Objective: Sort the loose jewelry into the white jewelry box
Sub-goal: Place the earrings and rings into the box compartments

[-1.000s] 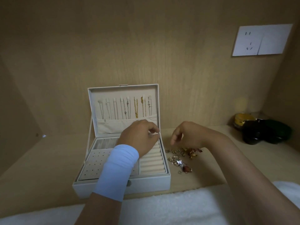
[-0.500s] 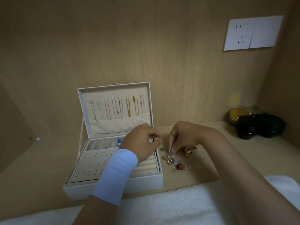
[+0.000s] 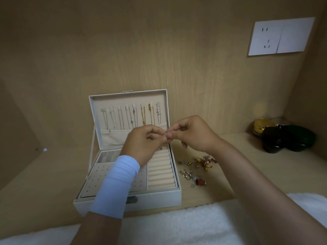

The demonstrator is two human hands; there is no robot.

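While both hands meet above the back right corner of the white jewelry box (image 3: pixel 159 200), the step in hand reads as readying one small piece for storage.

Item: small silvery piece (image 3: pixel 166 135), too small to tell ring from earring. It is pinched between the fingertips of the left hand (image 3: pixel 142 141) and right hand (image 3: pixel 193 136), both curled narrow about it, and held in the air over the ring rolls (image 3: pixel 160 171).

Item: box, lid upright, necklaces (image 3: pixel 132 114) hung inside the lid. A perforated earring panel (image 3: pixel 97 180) sits front left, partly hidden by a pale blue sleeve (image 3: pixel 117 184).

Item: loose jewelry (image 3: pixel 194 167), gold, silver and one red-brown stone, heaped on the wooden shelf (image 3: pixel 44 183) just beside the box's right wall. Most of the sorting appears undone.

Next move, as judged: one hand takes the piece alone and lowers it to a fitting place, a roll groove for a ring or a panel hole for a stud. This calls for a fine pinch and slow release, since so small a piece could slip among the rolls.
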